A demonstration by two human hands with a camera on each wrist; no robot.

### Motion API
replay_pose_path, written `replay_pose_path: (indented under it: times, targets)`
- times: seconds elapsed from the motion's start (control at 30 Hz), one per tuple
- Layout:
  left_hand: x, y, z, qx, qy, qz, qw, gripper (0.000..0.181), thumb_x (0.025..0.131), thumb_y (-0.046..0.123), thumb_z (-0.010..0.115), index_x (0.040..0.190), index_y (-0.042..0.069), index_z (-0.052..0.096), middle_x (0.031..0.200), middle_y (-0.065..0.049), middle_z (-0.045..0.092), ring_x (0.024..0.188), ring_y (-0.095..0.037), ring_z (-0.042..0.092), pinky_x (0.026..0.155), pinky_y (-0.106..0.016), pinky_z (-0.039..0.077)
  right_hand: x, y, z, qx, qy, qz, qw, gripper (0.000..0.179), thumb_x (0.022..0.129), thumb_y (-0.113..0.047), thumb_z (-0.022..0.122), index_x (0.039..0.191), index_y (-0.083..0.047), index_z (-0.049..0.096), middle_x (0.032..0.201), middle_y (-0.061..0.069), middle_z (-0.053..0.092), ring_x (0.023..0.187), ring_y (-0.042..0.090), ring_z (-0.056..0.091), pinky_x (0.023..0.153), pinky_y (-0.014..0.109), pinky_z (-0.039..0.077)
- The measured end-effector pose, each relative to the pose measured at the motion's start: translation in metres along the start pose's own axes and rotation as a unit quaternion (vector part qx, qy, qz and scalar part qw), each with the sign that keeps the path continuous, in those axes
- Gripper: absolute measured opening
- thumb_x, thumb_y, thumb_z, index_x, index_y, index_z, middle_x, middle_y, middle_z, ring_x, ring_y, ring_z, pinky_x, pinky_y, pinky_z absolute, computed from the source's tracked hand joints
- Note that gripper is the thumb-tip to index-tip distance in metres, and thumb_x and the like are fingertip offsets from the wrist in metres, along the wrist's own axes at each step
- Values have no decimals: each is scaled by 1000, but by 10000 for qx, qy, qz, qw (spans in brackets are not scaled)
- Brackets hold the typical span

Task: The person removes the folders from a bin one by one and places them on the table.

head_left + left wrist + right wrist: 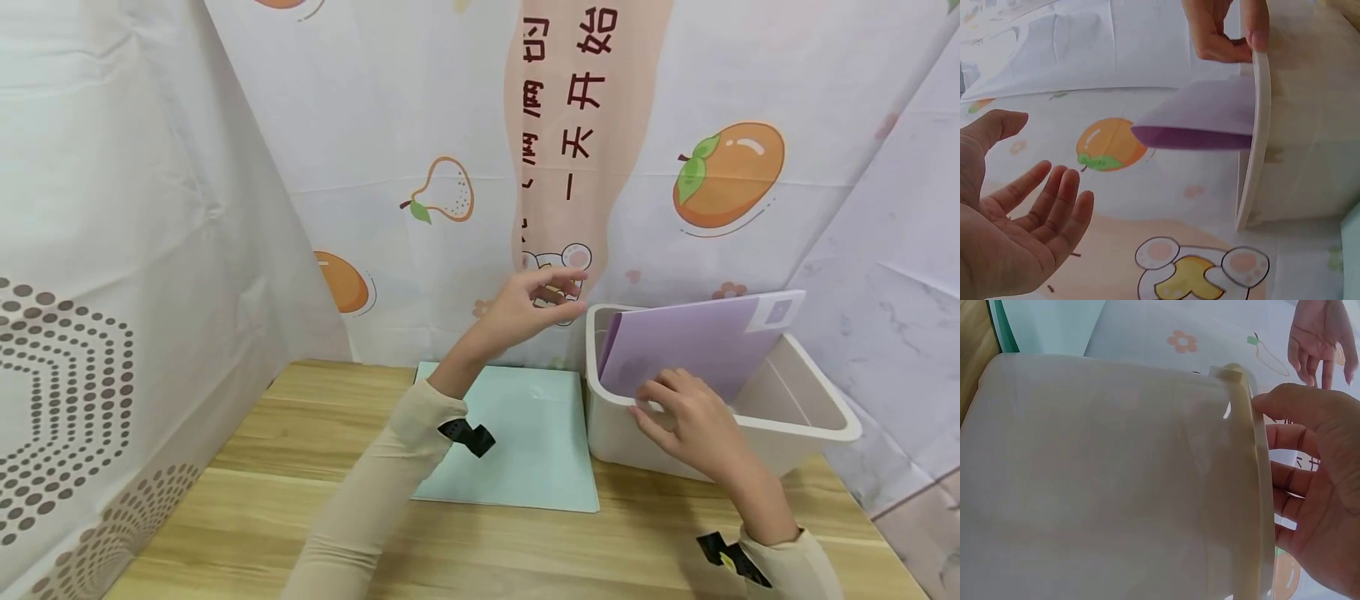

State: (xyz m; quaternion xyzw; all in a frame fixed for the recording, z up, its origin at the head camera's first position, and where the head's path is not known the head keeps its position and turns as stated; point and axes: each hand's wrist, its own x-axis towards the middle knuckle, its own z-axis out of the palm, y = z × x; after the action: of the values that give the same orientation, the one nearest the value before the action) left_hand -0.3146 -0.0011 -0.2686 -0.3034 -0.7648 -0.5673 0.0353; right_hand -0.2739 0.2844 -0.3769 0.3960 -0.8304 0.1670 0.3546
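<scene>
A purple folder (682, 342) leans inside a white plastic bin (630, 433) at the right of the table, its upper part standing above the rim. My right hand (693, 421) holds the bin's near rim, with the thumb on the outer side and the fingers curled over the edge, as the right wrist view shows. Raised in the air left of the bin is my left hand (528, 308), its fingers loosely bent and holding nothing. Below it a pale green folder (525, 450) lies flat on the table, partly covered by the left forearm.
The wooden table (300, 467) ends at a printed white cloth (360, 117) hanging behind it. Another white cloth with brown dots (67, 392) hangs at the left. The bin stands close to the back and right cloths.
</scene>
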Motion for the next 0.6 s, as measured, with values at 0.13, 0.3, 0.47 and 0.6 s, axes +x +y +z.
replay_pose_path:
  times: [0.13,0.3,0.47,0.6]
  targets:
    - [5,-5,11,-135,-114,-227,9996,46,94,23,74,138,16,64,125,-5,66,108,-17,65,87,-28,57,0,0,1,-24,1,-24,10000,17,93,-30,66,85,-16,70,81,-5,58,72,11,46,61,29,40]
    - [11,-11,27,-219,-262,-600,9976,47,94,26,74,138,16,64,128,-3,66,110,-14,64,89,-26,55,0,1,1,24,-7,-25,10000,17,92,-29,66,85,-14,70,81,-5,58,73,11,47,62,29,41]
    - [19,-20,42,-310,-377,-914,9946,48,94,22,74,140,14,62,128,-7,68,110,-13,64,90,-24,55,1,2,2,17,-20,-14,10000,8,84,-21,72,84,-14,69,81,-4,58,73,11,47,64,27,40]
    - [25,-25,53,-465,-508,-1088,9917,50,93,17,74,140,9,61,128,-11,68,112,-15,65,91,-23,56,1,2,2,22,-12,-9,10000,8,84,-21,72,84,-14,69,81,-5,59,73,10,46,65,25,38]
